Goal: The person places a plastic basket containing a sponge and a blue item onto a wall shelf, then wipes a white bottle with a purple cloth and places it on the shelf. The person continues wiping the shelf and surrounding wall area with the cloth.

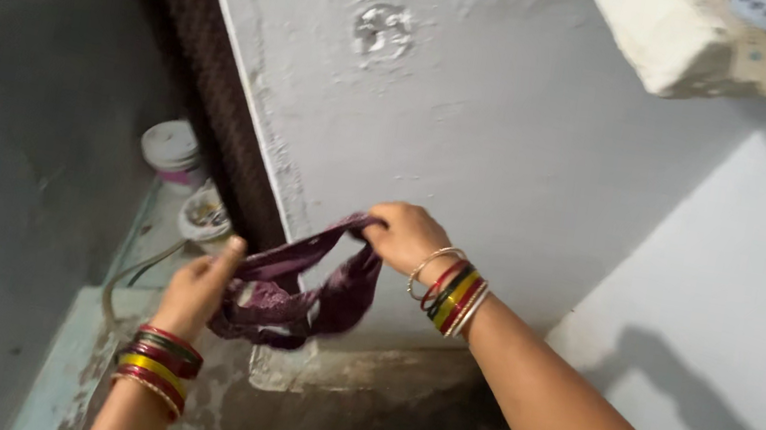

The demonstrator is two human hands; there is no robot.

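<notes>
Both hands hold a small purple cloth (296, 288) stretched between them in the air, in front of a pale plastered wall (516, 134): the left hand (195, 288) has its grip pinched on the cloth's lower left edge, and the right hand (405, 237) has its grip closed on the upper right end. Each wrist wears a stack of red, green and yellow bangles (453, 298). To the left, near a dark curtain (210, 88), stand a white lidded tub (170, 148) and a small open container (204, 216), with a white shelf (692, 44) high on the right.

Small purple patterned cloth (295, 293), crumpled and limp, stretched in mid-air between 2 raised edges, its middle sagging in folds before a pale grey wall.
</notes>
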